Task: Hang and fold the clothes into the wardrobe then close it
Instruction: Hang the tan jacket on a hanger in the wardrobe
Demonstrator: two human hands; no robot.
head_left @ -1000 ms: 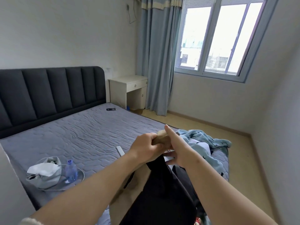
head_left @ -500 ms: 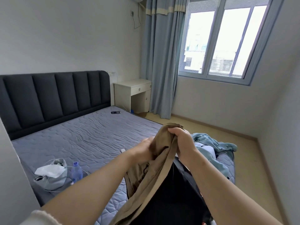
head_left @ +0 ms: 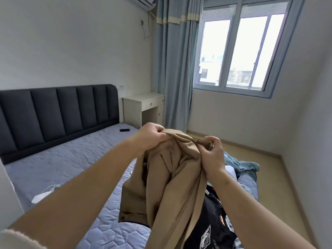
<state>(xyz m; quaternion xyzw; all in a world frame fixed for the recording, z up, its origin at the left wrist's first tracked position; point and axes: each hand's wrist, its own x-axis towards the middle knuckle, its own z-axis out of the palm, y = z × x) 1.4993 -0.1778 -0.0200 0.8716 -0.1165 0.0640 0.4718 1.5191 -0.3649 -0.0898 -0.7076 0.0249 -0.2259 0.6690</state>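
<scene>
Both up: left hand (head_left: 150,135) and right hand (head_left: 212,153) each pinch the top edge of the tan cotton garment (head_left: 172,186), which hangs over the grey-blue quilted mattress (head_left: 75,159). Black printed clothing (head_left: 215,221) lies beneath, crumpled light-blue fabric (head_left: 240,164) beyond. Dark padded headboard (head_left: 53,112), white bedside table (head_left: 143,106).

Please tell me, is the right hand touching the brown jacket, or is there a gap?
Touching. The head view shows the right hand gripping the brown jacket at its top edge, fingers curled over the fabric.

Both arms extended forward, left hand (head_left: 150,137) and right hand (head_left: 213,156) pinching tan garment (head_left: 172,180).
</scene>
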